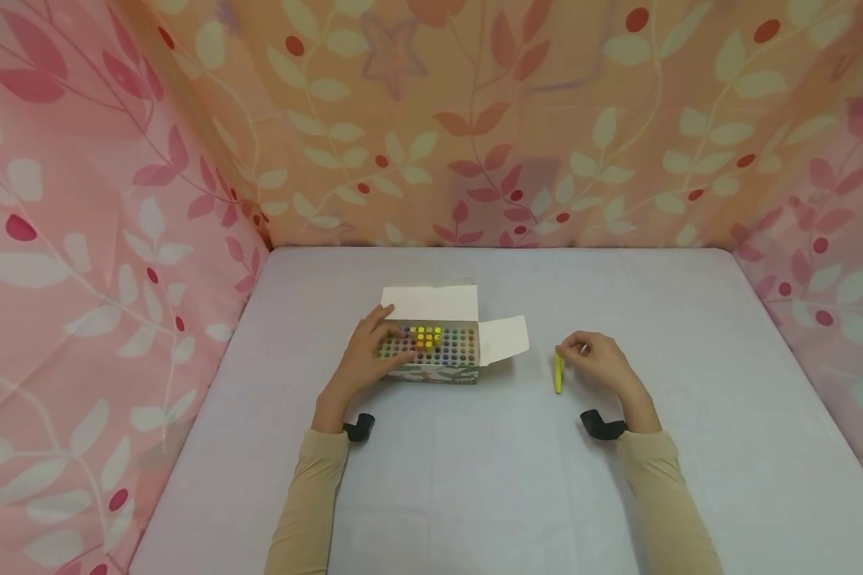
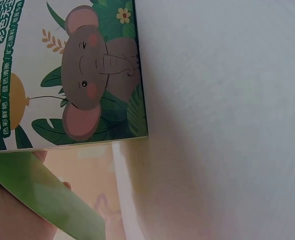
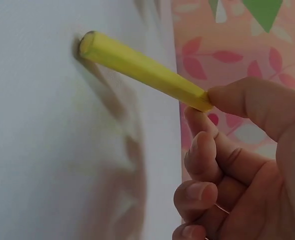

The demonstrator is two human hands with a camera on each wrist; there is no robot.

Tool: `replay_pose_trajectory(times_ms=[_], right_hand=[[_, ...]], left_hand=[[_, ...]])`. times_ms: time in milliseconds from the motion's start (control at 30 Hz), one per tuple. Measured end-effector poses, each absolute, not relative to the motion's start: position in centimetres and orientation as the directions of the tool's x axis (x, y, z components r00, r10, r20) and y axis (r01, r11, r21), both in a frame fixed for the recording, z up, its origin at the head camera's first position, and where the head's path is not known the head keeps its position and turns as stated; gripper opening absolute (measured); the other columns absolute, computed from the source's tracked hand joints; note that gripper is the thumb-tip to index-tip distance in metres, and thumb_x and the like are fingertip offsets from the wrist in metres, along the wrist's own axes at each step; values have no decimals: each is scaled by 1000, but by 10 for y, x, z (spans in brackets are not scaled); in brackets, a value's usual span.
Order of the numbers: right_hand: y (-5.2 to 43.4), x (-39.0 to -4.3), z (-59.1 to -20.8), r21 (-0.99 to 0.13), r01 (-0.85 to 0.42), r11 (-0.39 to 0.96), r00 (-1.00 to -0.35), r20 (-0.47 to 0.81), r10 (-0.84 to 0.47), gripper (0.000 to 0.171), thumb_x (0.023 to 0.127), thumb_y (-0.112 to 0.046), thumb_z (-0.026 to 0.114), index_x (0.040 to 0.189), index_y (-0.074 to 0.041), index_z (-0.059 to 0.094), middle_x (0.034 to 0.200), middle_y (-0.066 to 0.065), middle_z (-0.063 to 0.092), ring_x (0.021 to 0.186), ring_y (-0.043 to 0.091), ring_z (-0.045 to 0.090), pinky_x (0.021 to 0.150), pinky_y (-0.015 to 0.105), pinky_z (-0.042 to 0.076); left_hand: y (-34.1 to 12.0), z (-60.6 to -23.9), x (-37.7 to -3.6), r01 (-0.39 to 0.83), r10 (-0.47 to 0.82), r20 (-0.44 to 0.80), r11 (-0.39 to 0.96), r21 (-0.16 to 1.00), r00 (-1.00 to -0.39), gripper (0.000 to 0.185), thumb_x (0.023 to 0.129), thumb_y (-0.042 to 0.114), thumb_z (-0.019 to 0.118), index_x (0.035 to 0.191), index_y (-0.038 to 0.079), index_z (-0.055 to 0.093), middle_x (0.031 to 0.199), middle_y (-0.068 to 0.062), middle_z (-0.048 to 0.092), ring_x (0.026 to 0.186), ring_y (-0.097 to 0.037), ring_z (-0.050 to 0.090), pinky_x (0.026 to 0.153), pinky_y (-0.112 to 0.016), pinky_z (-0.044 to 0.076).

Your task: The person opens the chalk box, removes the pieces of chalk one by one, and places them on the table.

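Observation:
An open cardboard box (image 1: 439, 351) with rows of coloured sticks standing on end sits mid-table, its lid flaps (image 1: 431, 302) folded out. My left hand (image 1: 388, 342) rests on the box's left part, fingers laid flat over the stick tops. In the left wrist view the box side with an elephant picture (image 2: 87, 85) fills the upper left. My right hand (image 1: 570, 351) is to the right of the box and pinches one end of a yellow stick (image 1: 558, 374). In the right wrist view the yellow stick (image 3: 142, 70) slants down from thumb and finger, its far end touching the table.
The pale table (image 1: 518, 479) is walled on three sides by pink and orange leaf-print cloth (image 1: 475, 120). A white side flap (image 1: 505, 337) sticks out of the box toward my right hand. Black wrist mounts (image 1: 600, 423) sit on both forearms.

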State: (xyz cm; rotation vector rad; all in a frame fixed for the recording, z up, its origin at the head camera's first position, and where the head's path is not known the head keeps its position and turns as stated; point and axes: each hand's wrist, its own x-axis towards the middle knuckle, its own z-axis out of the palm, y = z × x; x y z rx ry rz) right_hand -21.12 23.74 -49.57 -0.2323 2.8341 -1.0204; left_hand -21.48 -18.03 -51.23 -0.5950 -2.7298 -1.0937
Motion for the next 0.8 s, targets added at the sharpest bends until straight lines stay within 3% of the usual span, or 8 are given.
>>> replay_pose_trajectory(times_ms=[300,567,800], right_hand=[[228,-216,-500,-658,-111,744,-976,-68,-205,30,88,-34,59,85,-4,64,69,3,58,62,14,47,53,25,36],[223,-222,-513,-572,-23,820,-980,-148,-131,31,89,-37,60,85,-6,64,66,1,54,61,15,44,54,25,34],[220,-221,-509,-556,-22,831,-985,-129,-113,30,87,-36,62,81,-7,62,65,1,52,60,16,45,52,26,33]], left_hand=[[-180,-513,-215,414,308,277,650,637,-910,36,81,48,67,99,17,61,150,-1,28,142,-28,15,112,-54,12],[-181,-515,-216,407,306,269,658,633,-913,36,81,50,66,99,20,60,151,-1,28,141,-30,15,110,-56,17],[-182,-517,-217,425,316,284,665,615,-905,38,80,54,64,99,22,59,151,0,27,142,-25,14,111,-57,12]])
